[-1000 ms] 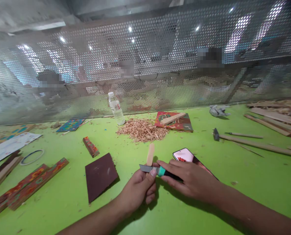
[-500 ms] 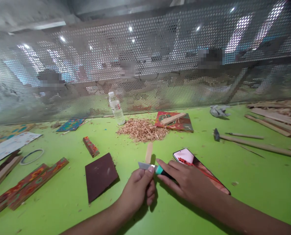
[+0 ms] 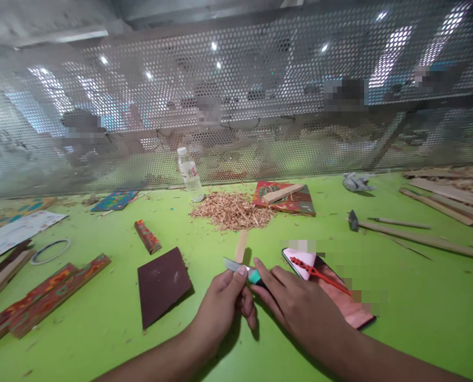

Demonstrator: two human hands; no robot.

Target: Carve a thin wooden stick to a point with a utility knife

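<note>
My left hand (image 3: 226, 302) is closed on a thin pale wood piece (image 3: 241, 246), which points away from me, its lower end hidden by the fingers. The left thumb rests against the blade of a utility knife (image 3: 255, 276) with a green and black handle. Around that handle my right hand (image 3: 290, 297) is closed, index finger stretched along it. The blade lies across the wood piece and points left. A phone (image 3: 356, 313) showing a red hairpin-like shape lies beside the right hand, partly under the forearm.
Dark sandpaper (image 3: 163, 286) lies left of my hands. Behind them are wood shavings (image 3: 232, 211), a water bottle (image 3: 190, 176) and a painted board (image 3: 304, 204). A hammer (image 3: 415, 236) lies right; painted strips (image 3: 61, 294) lie left. Perforated metal screen (image 3: 240, 127) stands at the back.
Both hands and the knife have shifted slightly left, and the blade now tilts more. My left hand's lower fingers have extended a little. More of the phone shows.
</note>
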